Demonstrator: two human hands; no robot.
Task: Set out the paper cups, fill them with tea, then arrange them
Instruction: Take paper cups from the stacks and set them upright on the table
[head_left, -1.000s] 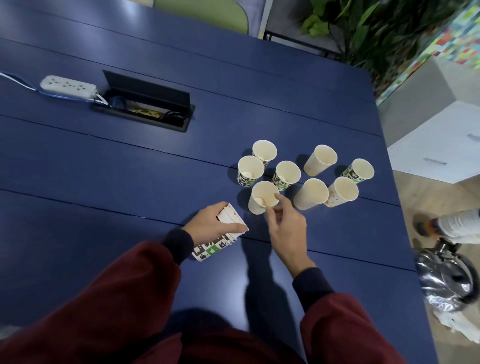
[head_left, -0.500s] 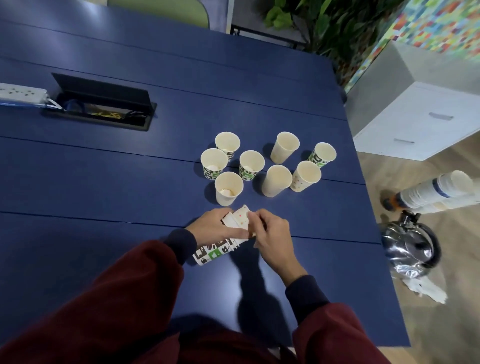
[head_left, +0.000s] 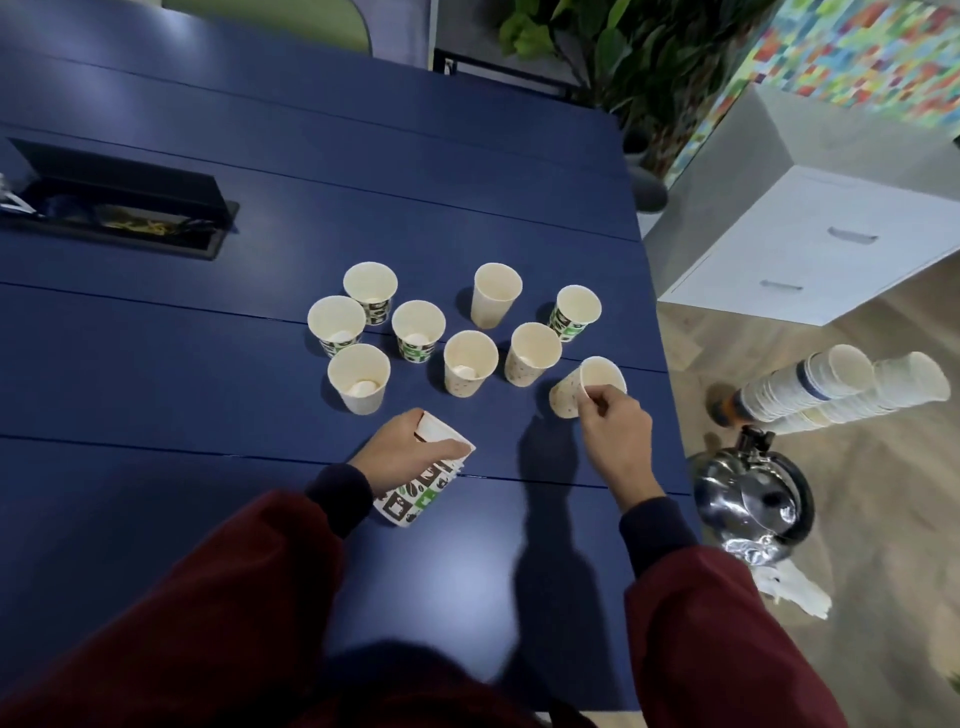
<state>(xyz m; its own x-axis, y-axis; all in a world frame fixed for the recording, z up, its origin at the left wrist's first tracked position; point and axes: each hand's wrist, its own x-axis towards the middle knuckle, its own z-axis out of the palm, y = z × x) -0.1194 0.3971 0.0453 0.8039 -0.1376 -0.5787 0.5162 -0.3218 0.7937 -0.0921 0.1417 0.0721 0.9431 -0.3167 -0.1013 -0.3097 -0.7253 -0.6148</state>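
Head view: right hand (head_left: 615, 431) pinches the rim of a speckled cup (head_left: 569, 397), which is tilted at the cluster's right end near the table (head_left: 156, 389) edge. Left hand (head_left: 402, 449) fingers curl round the leftover stack (head_left: 415, 499). Best to seat the base flat, clear of the edge, then let go upward.

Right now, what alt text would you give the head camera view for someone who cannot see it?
A person's right hand pinches the rim of a tilted speckled paper cup near the right edge of a blue table, beside eight upright cups. The left hand holds a patterned cup stack; a steel kettle sits on the floor.
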